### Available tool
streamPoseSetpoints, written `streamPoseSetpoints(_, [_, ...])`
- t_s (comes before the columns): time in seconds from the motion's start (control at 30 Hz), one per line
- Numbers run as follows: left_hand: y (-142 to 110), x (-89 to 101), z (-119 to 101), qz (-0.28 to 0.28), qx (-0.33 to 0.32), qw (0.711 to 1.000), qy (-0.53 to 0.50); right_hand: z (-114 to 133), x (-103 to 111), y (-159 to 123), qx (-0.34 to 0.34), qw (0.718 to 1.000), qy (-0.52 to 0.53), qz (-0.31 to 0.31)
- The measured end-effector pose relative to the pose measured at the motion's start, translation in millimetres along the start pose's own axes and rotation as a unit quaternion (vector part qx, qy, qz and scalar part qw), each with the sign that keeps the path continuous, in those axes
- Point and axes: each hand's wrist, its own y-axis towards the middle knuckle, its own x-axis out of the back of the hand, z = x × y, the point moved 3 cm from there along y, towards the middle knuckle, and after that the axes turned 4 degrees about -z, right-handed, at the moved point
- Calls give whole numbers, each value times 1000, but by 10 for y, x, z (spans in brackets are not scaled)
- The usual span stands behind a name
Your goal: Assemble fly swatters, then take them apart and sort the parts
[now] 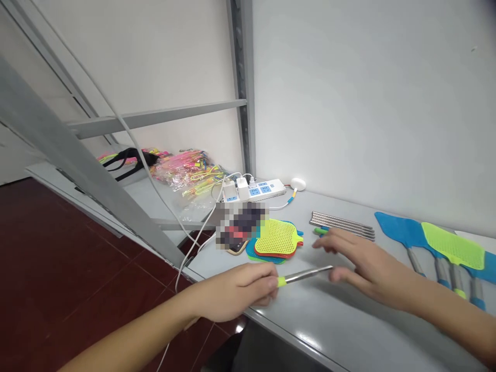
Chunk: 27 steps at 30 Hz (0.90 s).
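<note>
Fly swatters partly hidden by pixelated patch; steel rod pinched by left hand, right hand held spread.

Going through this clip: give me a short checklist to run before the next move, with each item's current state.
1. Left hand grips steel rod, green tip by the fingers: ok.
2. Right hand open and holding nothing: ok.
3. Rod's far end clear of the right fingers: cannot tell, they nearly meet.
4. Loose rods lying side by side near the wall: ok.
5. Swatter heads fully visible: not ok, a blurred patch covers one edge.
6. White cable away from the left hand: not ok, it drops past the table edge beside the wrist.
</note>
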Motion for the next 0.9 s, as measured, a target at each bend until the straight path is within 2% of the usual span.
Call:
streamPoseSetpoints(0.07, [-128,95,104,-1,-2,997,-82,13,-133,154,-9,1000,-5,-19])
streamPoseSetpoints(0.2, [-229,133,323,10,-21,964,-266,145,-547,464,62,993,-96,-18])
streamPoseSetpoints(0.3, [-252,2,460,36,-24,938,-344,199,-799,588,82,986,-142,-12])
streamPoseSetpoints(0.4, [-278,-189,575,49,-15,923,-381,189,-911,597,83,984,-158,-7])
streamPoseSetpoints(0.47, [-275,-310,622,60,-9,927,-371,172,-917,569,89,983,-160,-13])
streamPoseSetpoints(0.57, [-220,-459,576,112,2,951,-288,175,-864,511,115,981,-156,-31])
streamPoseSetpoints(0.67, [-130,-541,345,160,-14,973,-166,220,-763,429,163,975,-143,-41])
streamPoseSetpoints(0.77, [-19,-610,22,178,-44,977,-104,253,-612,311,181,975,-102,-75])
streamPoseSetpoints(0.83, [98,-699,-162,182,-62,976,-105,220,-464,216,136,980,-24,-145])
streamPoseSetpoints(0.87, [180,-760,-233,179,-74,975,-113,167,-368,162,77,975,38,-206])
streamPoseSetpoints(0.9, [282,-830,-289,169,-86,973,-129,89,-263,95,-1,954,105,-281])
